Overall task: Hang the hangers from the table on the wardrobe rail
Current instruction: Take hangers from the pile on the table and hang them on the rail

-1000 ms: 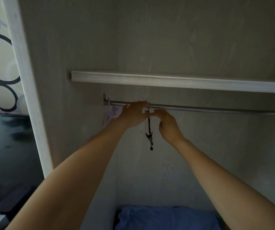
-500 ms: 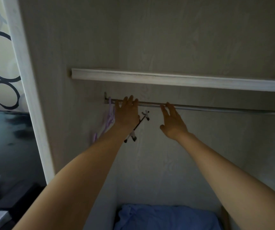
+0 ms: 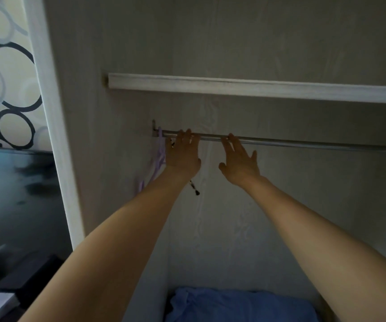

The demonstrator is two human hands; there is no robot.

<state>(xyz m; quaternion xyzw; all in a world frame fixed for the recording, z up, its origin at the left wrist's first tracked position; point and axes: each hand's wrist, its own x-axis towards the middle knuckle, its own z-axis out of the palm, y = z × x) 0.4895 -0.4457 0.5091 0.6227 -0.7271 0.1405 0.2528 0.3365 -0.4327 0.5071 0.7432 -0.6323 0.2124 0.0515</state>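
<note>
Fingers (image 3: 188, 138) before black hanger (image 3: 194, 188)

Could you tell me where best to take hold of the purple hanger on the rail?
Probably grip the purple hanger just below its hook, coming from the right: it hangs at the rail's left end, close against the wardrobe's side wall.

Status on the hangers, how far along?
Done: a purple hanger hangs at the left end of the rail. In hand: a black clip hanger hangs there too, mostly hidden behind the open left hand; the right hand is open, holding nothing. Left: unclear, the table is out of view.
</note>
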